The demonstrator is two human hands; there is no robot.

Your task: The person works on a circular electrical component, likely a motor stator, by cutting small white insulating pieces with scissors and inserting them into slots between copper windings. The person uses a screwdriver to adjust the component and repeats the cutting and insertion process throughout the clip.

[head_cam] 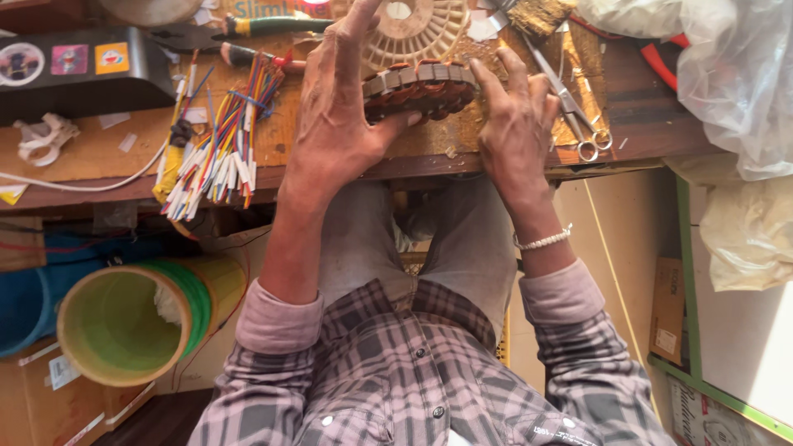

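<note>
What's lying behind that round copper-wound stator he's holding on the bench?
Behind the stator, held between the left hand and right hand, lies a cream ribbed plastic disc. The hands and the stator cover its near edge.

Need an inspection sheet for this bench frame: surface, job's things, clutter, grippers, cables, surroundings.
Surface: worn wooden bench, scraps of paper and debris on it.
Job's things: round wound stator with copper coils, held at the bench edge between both hands; cream slotted disc behind it.
Clutter: scissors, brush, pliers, black box, clear plastic bags.
Grippers: left hand against the stator's left side, thumb under it; right hand with fingers on its right side.
Cables: bundle of coloured sleeved wires; white cord across the bench.
Surroundings: yellow-green tube and cardboard boxes on the floor.
</note>
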